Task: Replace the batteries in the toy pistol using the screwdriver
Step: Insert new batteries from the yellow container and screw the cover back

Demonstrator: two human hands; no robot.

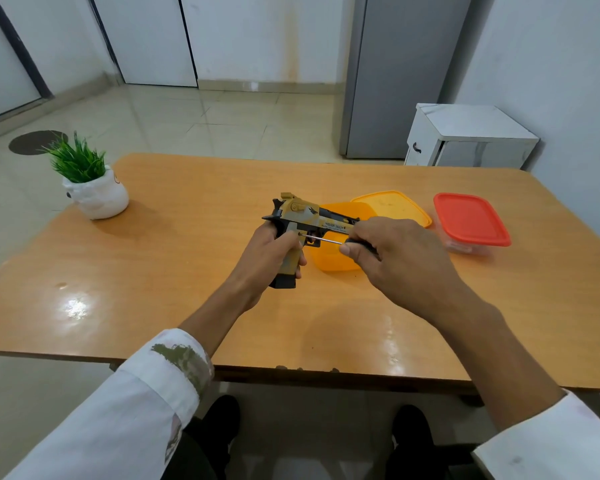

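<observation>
Your left hand (271,254) grips the pistol (302,211); right hand (395,258) holds screwdriver (326,239), tip on pistol. Behind pistol: tub (333,261). Right of it: red-lidded box (471,220). Far left: plant (80,164).

The toy pistol (300,216) — tan and black — is held upright above the table, barrel pointing right; the screwdriver (326,239) lies level — thin metal shaft, tip at the grip's side.

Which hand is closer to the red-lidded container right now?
Right. The right hand, holding the screwdriver, sits just left of the red-lidded container; the left hand, gripping the toy pistol, is farther left.
</observation>
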